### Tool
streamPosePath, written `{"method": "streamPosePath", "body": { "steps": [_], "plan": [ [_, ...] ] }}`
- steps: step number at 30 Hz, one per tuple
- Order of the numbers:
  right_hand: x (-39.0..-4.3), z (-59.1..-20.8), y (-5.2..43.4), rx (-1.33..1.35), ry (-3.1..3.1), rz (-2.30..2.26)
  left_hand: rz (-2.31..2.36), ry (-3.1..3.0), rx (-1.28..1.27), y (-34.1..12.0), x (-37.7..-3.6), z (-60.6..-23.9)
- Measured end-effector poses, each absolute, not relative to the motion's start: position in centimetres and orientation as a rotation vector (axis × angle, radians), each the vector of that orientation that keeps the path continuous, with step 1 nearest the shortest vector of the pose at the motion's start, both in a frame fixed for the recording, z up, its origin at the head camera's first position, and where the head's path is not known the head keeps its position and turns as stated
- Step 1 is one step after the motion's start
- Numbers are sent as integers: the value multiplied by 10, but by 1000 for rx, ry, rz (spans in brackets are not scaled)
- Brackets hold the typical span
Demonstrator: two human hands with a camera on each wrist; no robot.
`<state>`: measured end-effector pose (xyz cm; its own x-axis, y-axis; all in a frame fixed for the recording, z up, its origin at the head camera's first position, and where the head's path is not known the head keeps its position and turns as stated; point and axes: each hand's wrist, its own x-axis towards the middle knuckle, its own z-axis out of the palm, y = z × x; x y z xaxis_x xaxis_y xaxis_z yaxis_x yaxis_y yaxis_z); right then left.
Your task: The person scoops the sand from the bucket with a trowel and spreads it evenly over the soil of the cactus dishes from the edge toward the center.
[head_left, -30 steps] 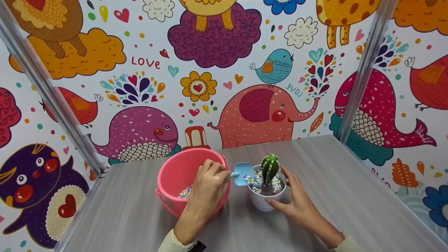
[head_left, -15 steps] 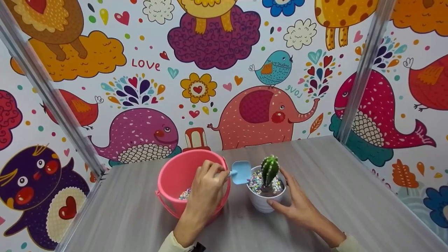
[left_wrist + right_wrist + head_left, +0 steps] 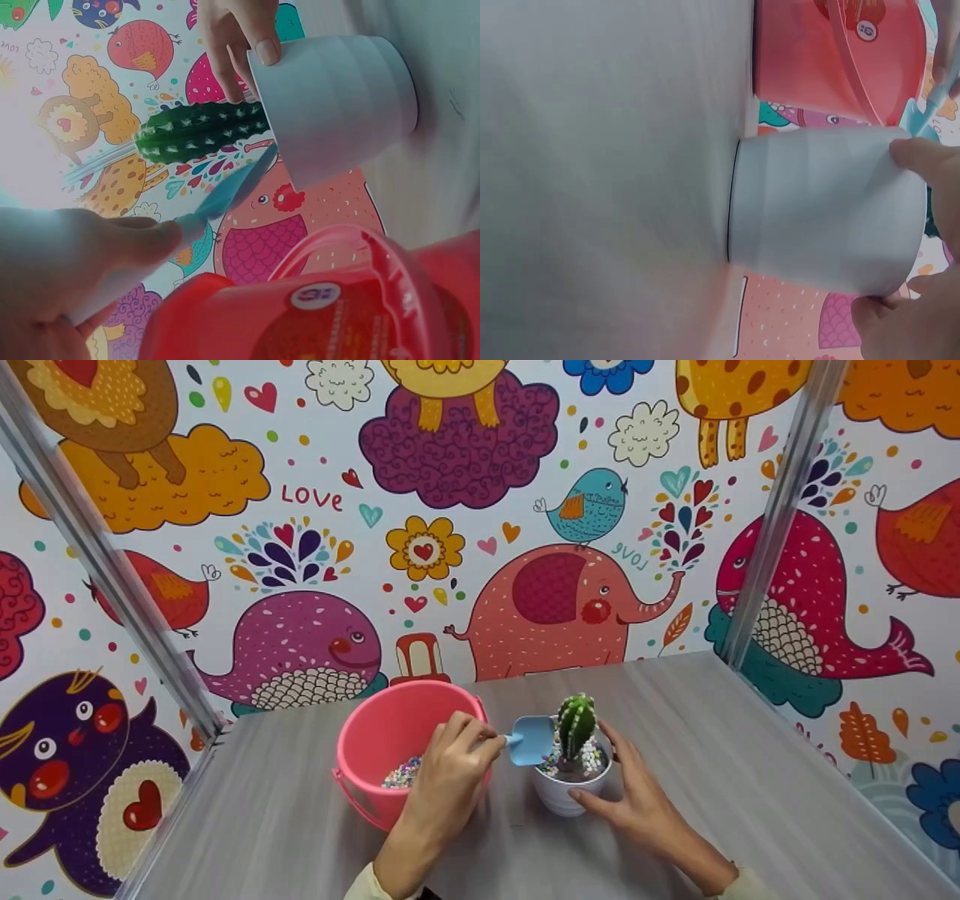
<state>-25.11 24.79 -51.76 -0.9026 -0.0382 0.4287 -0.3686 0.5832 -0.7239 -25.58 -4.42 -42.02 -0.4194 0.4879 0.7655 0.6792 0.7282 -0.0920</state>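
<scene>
A white pot [image 3: 564, 795] holds a green cactus [image 3: 576, 721] set in coloured pebbles [image 3: 594, 756]. My right hand [image 3: 624, 781] cups the pot from the right, thumb at its front and fingers behind. My left hand [image 3: 459, 769] pinches the handle of a small blue shovel [image 3: 531, 739], whose blade sits over the pot's left rim beside the cactus. In the left wrist view the shovel [image 3: 225, 195] points at the pot [image 3: 337, 105] under the cactus [image 3: 202, 131]. The right wrist view shows the pot [image 3: 825, 210] between my fingers [image 3: 930, 161].
A pink bucket [image 3: 379, 731] with coloured pebbles [image 3: 403, 772] at its bottom stands just left of the pot, under my left wrist. The grey wood-grain table [image 3: 712, 750] is walled by cartoon-printed panels with metal posts [image 3: 772, 517] at the corners.
My left hand has carried the shovel a little to the right, from the bucket's rim to the pot's left rim beside the cactus. The right hand and pot have stayed put.
</scene>
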Motion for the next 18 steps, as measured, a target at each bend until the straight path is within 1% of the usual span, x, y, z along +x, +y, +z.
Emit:
{"method": "streamPosePath", "body": {
  "steps": [7, 18],
  "plan": [
    [-249, -515, 244, 269, -2477, 1248, -314, -2074, -944, -44, -255, -420],
    [-251, -517, 246, 275, -2468, 1232, -395, -2084, -911, -50, -259, -422]
  ]
}}
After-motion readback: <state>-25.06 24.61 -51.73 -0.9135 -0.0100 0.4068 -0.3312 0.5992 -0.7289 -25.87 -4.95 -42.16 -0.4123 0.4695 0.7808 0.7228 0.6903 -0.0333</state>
